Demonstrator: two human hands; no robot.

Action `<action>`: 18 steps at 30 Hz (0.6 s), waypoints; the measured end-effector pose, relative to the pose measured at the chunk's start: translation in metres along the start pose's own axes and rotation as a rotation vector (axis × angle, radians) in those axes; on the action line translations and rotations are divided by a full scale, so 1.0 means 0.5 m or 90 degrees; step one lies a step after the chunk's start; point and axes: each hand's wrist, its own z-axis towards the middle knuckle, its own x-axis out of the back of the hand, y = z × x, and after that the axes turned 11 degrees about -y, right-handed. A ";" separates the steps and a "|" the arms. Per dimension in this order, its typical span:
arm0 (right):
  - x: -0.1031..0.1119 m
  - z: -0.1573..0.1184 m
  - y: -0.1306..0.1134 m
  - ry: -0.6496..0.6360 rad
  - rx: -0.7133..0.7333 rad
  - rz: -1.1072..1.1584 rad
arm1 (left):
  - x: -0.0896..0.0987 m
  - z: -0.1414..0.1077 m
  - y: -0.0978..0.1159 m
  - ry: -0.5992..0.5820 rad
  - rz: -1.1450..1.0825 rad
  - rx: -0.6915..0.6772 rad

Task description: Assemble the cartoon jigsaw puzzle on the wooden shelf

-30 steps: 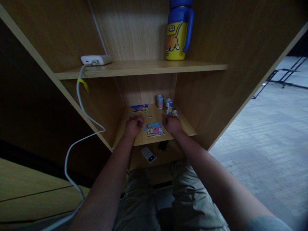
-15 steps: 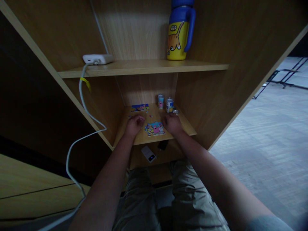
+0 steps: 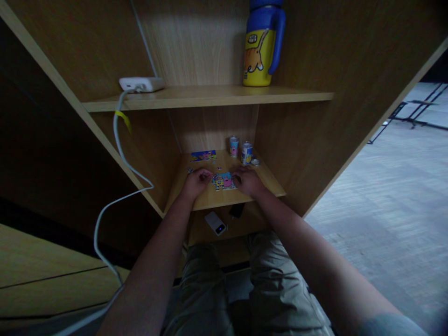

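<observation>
A colourful, partly joined jigsaw puzzle (image 3: 224, 181) lies on the middle shelf (image 3: 206, 203) between my hands. My left hand (image 3: 199, 180) is at its left edge, fingers curled together; whatever they may hold is too small to make out. On the right side of the puzzle, my right hand (image 3: 247, 181) rests with bent fingers over its edge, covering part of it. A small loose piece (image 3: 219, 168) lies behind the puzzle, and a few more sit near my left fingertips. Further back is a flat picture card (image 3: 203, 156).
Two small printed cans (image 3: 234, 146) stand at the back right, a round lid (image 3: 255, 162) beside them. Above are a blue and yellow bottle (image 3: 258, 56) and a white adapter (image 3: 141, 84) with a hanging cable. A power bank (image 3: 215, 223) lies below.
The puzzle has shifted slightly away from me, towards the back of the shelf. My right hand has moved a little left onto its right edge. My left hand has hardly moved.
</observation>
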 end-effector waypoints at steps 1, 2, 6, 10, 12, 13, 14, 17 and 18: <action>0.000 0.000 0.000 -0.001 -0.002 -0.002 | -0.001 0.001 -0.002 -0.008 -0.001 0.004; 0.000 0.000 0.000 0.001 0.000 -0.005 | -0.003 0.003 -0.003 -0.017 -0.003 0.008; -0.003 0.000 0.001 0.011 -0.002 -0.017 | -0.005 0.005 -0.007 -0.069 -0.027 0.009; -0.005 0.002 0.003 0.014 -0.009 -0.017 | -0.004 0.002 -0.008 -0.107 -0.044 -0.007; -0.007 0.004 0.004 0.017 -0.012 -0.014 | -0.006 -0.001 -0.007 -0.127 -0.044 -0.015; -0.008 0.005 0.005 0.017 -0.014 -0.014 | -0.007 -0.002 -0.006 -0.143 -0.043 -0.020; -0.009 0.005 0.006 0.017 -0.015 -0.014 | -0.009 -0.004 -0.004 -0.160 -0.043 -0.025; -0.012 0.007 0.008 0.021 -0.008 -0.012 | -0.014 -0.008 0.006 -0.199 -0.045 -0.039; -0.013 0.007 0.009 0.025 -0.005 -0.012 | -0.015 -0.009 0.009 -0.204 -0.044 -0.042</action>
